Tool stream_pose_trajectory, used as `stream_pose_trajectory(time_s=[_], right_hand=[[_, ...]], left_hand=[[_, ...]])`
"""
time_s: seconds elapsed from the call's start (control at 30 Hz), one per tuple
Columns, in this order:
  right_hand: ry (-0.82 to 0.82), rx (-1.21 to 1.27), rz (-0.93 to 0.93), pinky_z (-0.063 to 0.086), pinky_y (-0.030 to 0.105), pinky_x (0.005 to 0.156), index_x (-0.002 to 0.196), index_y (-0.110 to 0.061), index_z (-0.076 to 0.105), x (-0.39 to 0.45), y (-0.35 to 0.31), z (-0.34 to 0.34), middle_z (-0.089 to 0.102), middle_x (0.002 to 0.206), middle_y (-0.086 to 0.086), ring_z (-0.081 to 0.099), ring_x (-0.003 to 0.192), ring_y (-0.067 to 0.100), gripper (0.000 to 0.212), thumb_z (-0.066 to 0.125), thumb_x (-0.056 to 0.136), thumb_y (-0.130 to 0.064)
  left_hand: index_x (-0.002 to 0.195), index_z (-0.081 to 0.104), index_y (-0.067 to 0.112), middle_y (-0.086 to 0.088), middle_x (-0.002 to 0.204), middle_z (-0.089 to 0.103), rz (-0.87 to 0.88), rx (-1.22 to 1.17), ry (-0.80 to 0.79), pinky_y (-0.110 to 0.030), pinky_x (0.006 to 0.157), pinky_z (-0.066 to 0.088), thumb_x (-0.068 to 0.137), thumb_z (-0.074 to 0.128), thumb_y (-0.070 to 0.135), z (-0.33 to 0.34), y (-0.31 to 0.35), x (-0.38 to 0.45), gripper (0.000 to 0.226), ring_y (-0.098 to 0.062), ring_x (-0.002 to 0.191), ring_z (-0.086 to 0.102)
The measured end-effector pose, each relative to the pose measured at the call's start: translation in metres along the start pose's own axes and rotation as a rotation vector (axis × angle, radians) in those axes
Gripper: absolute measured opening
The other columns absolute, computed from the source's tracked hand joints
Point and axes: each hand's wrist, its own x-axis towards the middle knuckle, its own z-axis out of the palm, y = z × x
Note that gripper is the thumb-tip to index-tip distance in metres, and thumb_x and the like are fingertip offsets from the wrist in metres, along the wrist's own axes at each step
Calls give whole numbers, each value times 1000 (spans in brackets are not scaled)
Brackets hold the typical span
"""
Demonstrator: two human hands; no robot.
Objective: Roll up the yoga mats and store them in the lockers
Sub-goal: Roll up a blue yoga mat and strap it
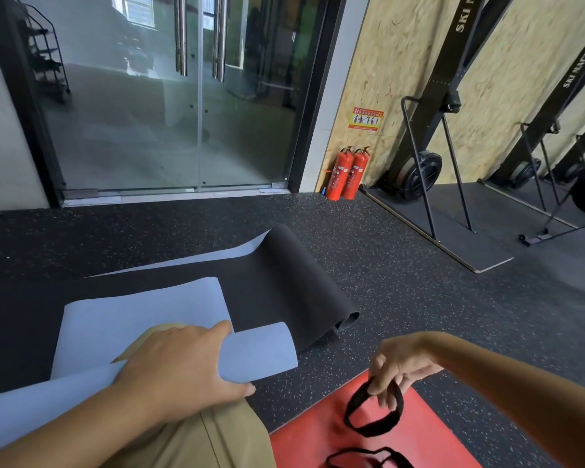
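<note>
Rolling stage, incomplete. The left hand [179, 358] presses down on a pale blue yoga mat [142, 319], fingers curled over the rolled end, which lies across a knee in tan trousers [217, 437]; the roll is loose, and a flat portion of the same mat extends beyond the hand. Just past the left hand lies a black mat with a blue underside [284, 285], partly curled at its far-right end and otherwise spread on the speckled rubber floor [402, 282]. The right hand [399, 364] pinches a black strap loop [374, 413], held above a red mat [429, 430]; a second strap [368, 457] lies below it. By judgement, no mat is yet fully rolled or bound, and storage remains; no lockers are in view.
</note>
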Motion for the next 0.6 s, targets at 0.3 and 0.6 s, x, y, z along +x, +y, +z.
stream_pose_trajectory(time_s=[0.3,0.6], right_hand=[[-102,760,-373,55,33,80,106,-9,61,21,-7,29,71,111,14,69,86,24,15,59,100,-22],[-207,1245,-679,49,43,105,117,-4,69,28,-33,82,63,138,19,72,102,31,26,65,98,-21]], left_hand=[[102,38,37,9,85,59,2,-2,-17,-32,78,48,64,45,92,1,0,2,68,-14,90,58],[108,46,35,9,86,62,-13,0,-31,-34,84,52,61,45,93,1,1,7,75,-15,90,60]])
